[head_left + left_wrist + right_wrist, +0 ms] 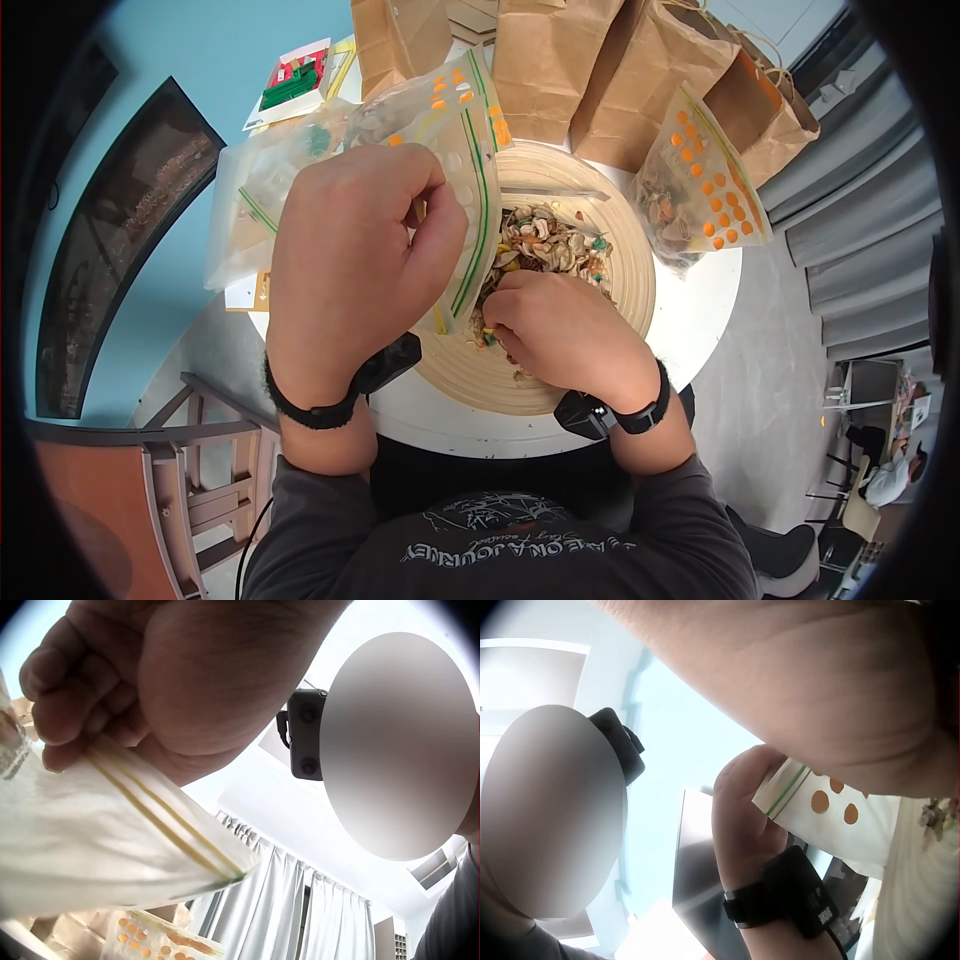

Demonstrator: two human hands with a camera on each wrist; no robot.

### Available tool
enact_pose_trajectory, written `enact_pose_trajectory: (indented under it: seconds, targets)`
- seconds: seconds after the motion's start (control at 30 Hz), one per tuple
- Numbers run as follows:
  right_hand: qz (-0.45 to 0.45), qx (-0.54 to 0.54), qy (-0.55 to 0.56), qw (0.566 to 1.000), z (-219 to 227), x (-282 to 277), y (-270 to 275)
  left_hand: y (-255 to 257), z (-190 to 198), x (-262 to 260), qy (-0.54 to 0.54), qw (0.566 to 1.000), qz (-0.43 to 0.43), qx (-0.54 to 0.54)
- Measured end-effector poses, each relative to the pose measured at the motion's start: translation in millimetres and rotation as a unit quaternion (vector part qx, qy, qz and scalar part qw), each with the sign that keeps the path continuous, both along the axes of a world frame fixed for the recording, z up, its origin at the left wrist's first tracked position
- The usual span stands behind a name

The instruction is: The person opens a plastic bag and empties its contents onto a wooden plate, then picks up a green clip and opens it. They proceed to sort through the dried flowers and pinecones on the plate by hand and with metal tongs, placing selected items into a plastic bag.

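At ten o'clock over the round pale wooden tray [633, 275], the left hand [365, 250] pinches a translucent green-striped plastic bag [482, 235]; at five, the right hand [570, 325], grip hidden, touches heaped multicoloured dried flakes [545, 245].

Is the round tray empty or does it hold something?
Not empty: a heap of small flakes lies on the tray, partly under the right hand.
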State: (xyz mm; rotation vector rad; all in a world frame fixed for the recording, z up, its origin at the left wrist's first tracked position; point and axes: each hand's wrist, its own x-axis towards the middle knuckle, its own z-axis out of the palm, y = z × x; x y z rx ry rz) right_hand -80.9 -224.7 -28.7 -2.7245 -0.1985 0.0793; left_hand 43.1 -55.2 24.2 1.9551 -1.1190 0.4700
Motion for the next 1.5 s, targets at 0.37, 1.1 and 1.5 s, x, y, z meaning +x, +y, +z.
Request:
enact_pose_trajectory:
  seconds: [0.37, 1.1, 1.5]
  targets:
    - [-0.033, 0.16, -0.276, 0.947, 17.7, 3.0, -5.2, 2.1, 0.7, -1.0, 0.023, 1.0, 0.002, 0.008]
    - [-0.097, -0.018, 0.056, 0.994, 20.1, -7.3, -14.2, 2.1, 0.0, 0.7, 0.007, 1.0, -0.001, 0.024]
    - [-0.072, -0.084, 0.044, 0.993, 16.3, -7.8, -8.8, 1.4, -0.7, -0.5, 0.008, 1.0, -0.004, 0.024]
